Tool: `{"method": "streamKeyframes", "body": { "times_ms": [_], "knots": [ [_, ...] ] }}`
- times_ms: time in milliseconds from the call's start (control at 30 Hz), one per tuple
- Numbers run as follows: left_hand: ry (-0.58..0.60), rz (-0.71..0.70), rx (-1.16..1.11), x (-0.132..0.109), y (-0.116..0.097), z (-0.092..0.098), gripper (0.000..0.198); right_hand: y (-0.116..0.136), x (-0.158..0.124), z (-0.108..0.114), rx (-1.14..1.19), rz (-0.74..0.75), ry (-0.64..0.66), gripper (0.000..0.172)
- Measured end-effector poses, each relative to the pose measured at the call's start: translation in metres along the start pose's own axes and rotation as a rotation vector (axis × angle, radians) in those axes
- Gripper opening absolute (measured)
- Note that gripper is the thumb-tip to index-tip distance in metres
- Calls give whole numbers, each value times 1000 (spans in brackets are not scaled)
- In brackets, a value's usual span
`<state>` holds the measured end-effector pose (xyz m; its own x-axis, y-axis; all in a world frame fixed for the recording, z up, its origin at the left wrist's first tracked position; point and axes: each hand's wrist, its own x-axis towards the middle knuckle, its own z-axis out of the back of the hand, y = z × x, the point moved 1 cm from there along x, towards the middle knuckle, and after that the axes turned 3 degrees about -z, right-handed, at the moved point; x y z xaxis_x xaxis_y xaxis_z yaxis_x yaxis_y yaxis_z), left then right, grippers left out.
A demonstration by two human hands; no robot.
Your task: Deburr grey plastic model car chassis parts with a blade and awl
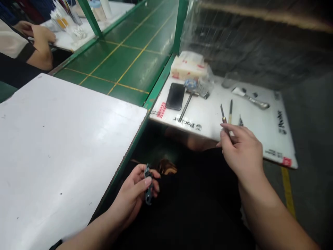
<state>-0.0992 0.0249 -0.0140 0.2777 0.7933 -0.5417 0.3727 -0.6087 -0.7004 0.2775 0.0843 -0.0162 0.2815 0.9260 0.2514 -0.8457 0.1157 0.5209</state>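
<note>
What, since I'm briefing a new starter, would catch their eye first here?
The large white board fills the left foreground. Low centre, the left hand holds a small grey metal part, while the right hand meets a slim pointed tool. A black phone lies on the white mat at right.

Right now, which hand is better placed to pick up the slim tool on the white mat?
The right hand: it hangs over the white mat beside the slim tool, while the left hand grips a grey metal part further away.
</note>
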Motion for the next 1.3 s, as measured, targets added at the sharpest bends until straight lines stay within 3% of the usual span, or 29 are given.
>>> {"method": "streamKeyframes", "body": {
  "times_ms": [67, 267, 433, 600, 700, 800, 833, 900, 967, 1033, 1300],
  "knots": [
    [3, 2, -8, 2, 2, -2, 46, -5, 17, 4, -100, -68, -51, 41],
    [-54, 54, 23, 10, 4, 2, 58, 7, 44, -4, -313, -153, 138, 53],
    [-86, 80, -7, 10, 2, 3, 63, 11, 59, -10, -383, -187, 155, 55],
    [-94, 143, -65, 8, 1, 2, 74, 12, 63, -9, -437, -192, 173, 42],
    [-47, 138, -81, 8, 0, 0, 71, 24, 47, -5, -435, -182, 119, 45],
    [10, 81, -97, 9, 0, -3, 58, 51, 11, -6, -138, -47, 91, 42],
    [31, 46, -92, 10, 1, -3, 52, 62, -2, -8, 34, 10, 176, 40],
    [63, -7, -51, 10, 2, -1, 48, 84, -29, -17, 372, 43, 491, 39],
    [93, -43, 23, 10, 4, 2, 48, 100, -51, -29, 634, -57, 775, 45],
    [135, -75, 102, 8, 5, 4, 47, 110, -66, -41, 792, -196, 914, 53],
    [204, -92, 141, 6, 7, 8, 47, 116, -80, -58, 1045, -477, 1009, 63]
  ]
}}
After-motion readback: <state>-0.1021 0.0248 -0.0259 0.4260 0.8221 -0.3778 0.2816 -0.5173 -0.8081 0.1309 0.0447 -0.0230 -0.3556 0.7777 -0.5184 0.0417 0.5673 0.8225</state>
